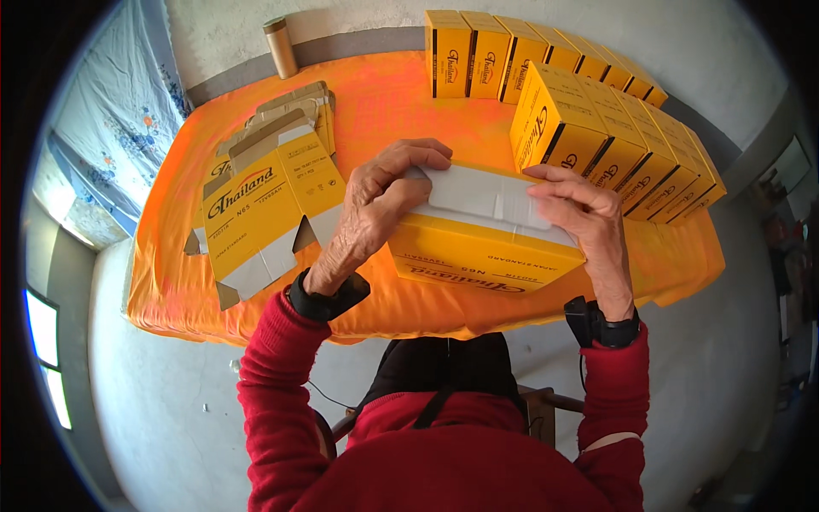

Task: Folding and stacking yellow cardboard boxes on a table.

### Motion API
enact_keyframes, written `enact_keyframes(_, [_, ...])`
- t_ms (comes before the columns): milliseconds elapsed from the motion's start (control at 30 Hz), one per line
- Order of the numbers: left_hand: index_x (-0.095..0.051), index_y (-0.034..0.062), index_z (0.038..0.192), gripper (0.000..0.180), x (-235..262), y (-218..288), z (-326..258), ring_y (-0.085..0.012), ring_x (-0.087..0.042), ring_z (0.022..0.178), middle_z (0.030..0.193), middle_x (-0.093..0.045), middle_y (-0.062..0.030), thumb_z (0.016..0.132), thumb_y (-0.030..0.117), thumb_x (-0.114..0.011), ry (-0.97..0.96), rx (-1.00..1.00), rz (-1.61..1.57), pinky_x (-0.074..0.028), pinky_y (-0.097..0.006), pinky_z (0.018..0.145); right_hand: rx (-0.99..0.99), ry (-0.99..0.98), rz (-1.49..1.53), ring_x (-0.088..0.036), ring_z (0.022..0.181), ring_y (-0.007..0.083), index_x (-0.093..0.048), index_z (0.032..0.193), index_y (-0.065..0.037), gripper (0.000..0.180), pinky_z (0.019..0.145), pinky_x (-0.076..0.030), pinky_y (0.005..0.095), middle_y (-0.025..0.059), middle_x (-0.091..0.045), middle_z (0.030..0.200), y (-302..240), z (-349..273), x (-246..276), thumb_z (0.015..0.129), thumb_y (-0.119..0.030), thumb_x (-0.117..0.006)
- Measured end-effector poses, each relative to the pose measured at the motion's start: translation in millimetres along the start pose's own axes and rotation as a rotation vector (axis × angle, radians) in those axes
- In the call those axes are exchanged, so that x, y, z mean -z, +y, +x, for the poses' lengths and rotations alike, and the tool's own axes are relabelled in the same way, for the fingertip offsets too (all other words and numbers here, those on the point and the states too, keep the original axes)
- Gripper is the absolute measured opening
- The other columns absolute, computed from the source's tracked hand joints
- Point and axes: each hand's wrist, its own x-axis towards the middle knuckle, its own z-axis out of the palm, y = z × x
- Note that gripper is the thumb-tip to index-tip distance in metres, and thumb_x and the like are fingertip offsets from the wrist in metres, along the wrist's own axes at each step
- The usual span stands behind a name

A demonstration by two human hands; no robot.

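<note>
Before me, over the near part of the orange-covered table, is a yellow cardboard box point(486, 249), its printed side facing me upside down. White inner flaps point(478, 189) show across its top. My left hand point(375, 200) grips the box's left end, its fingers curled over the flap edge and the thumb pressed on the white card. At the right end my right hand point(589, 209) holds the box, with fingertips lying on the white flap. Whether the box's underside touches the table cannot be seen.
Flattened yellow cartons point(260, 205) lie stacked at the left of the orange cloth point(375, 111). Folded yellow boxes point(589, 136) stand in a row at the right, with another row point(490, 60) behind them along the wall. A gold tumbler point(280, 49) stands at the back.
</note>
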Motion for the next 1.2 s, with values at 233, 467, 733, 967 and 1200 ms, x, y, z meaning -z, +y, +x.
enact_keyframes(233, [-0.062,-0.0013,0.112,0.036,-2,17,10,-0.0190,-0.061,0.093,0.111,-0.062,-0.0108,0.077,0.006,-0.063,-0.117,0.162,0.128,-0.049,-0.031,0.081,-0.058,-0.031,-0.205,-0.063,0.093,0.0164,-0.071,0.111,-0.001,0.038,0.085,-0.048,0.0250,0.0110,-0.066,0.116,-2,9,3,0.074,-0.010,-0.074])
enact_keyframes(467, [-0.060,-0.0007,0.122,0.047,2,31,28,-0.0252,-0.064,0.084,0.102,-0.065,-0.0167,0.080,0.017,-0.070,-0.259,0.199,0.569,-0.051,-0.034,0.076,-0.070,-0.142,-0.444,-0.066,0.098,0.0204,-0.064,0.121,0.001,0.049,0.090,-0.049,0.0295,0.0139,-0.066,0.117,-10,18,3,0.075,-0.012,-0.074])
enact_keyframes(733, [-0.056,0.0026,0.130,0.068,18,6,8,-0.0359,-0.055,0.113,0.132,-0.051,-0.0210,0.073,0.031,-0.080,-0.228,-0.288,0.511,-0.047,-0.043,0.095,0.348,-0.308,-0.880,-0.045,0.133,0.0296,-0.053,0.135,0.001,0.076,0.108,-0.037,0.0368,0.0179,-0.050,0.142,-4,7,17,0.071,-0.032,-0.078])
enact_keyframes(967, [-0.056,0.0035,0.130,0.077,15,6,2,-0.0361,-0.048,0.125,0.141,-0.044,-0.0188,0.063,0.025,-0.087,-0.282,-0.180,0.689,-0.042,-0.043,0.103,0.204,-0.210,-0.653,-0.035,0.140,0.0311,-0.047,0.139,0.002,0.098,0.112,-0.032,0.0427,0.0194,-0.040,0.148,7,3,8,0.063,-0.050,-0.082])
enact_keyframes(1200, [-0.054,0.0029,0.131,0.072,48,-23,5,-0.0257,-0.053,0.119,0.135,-0.051,-0.0158,0.069,0.024,-0.084,-0.077,-0.043,0.186,-0.045,-0.037,0.099,0.175,0.176,0.062,-0.033,0.139,0.0289,-0.013,0.153,-0.005,0.116,0.107,-0.036,0.0428,0.0146,-0.031,0.152,89,-37,31,0.069,-0.041,-0.084])
